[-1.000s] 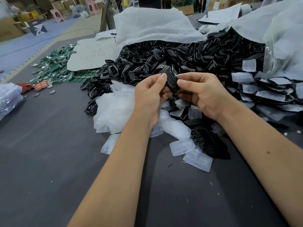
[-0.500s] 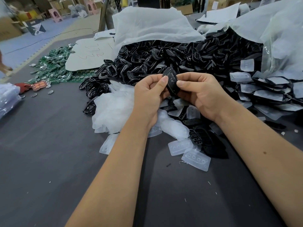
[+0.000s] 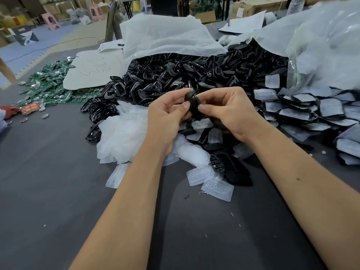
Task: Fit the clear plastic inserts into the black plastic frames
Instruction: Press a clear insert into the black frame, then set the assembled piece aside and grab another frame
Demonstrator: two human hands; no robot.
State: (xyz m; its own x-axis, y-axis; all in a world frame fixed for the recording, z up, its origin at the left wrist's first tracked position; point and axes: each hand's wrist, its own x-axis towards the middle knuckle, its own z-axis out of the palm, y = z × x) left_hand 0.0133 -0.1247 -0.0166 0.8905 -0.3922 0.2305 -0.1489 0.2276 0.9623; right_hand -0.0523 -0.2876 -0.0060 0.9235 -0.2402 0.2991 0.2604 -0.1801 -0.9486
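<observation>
Black frame, blurred and half hidden, pinched by left hand and right hand grips.

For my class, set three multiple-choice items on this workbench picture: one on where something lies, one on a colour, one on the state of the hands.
1. Where does the heap of circuit boards lie?
A. far left of the table
B. under the person's forearms
C. inside the clear bag on the right

2. What colour are those circuit boards?
A. red
B. green
C. yellow

3. What are the two hands doing?
A. resting flat on the table
B. both pinching one black frame
C. each lifting a separate clear insert

Answers:
1 A, the boards sit at the left edge beside the pale sheet.
2 B, they show green.
3 B, the left hand and the right hand meet on one black piece above the loose clear inserts.
</observation>
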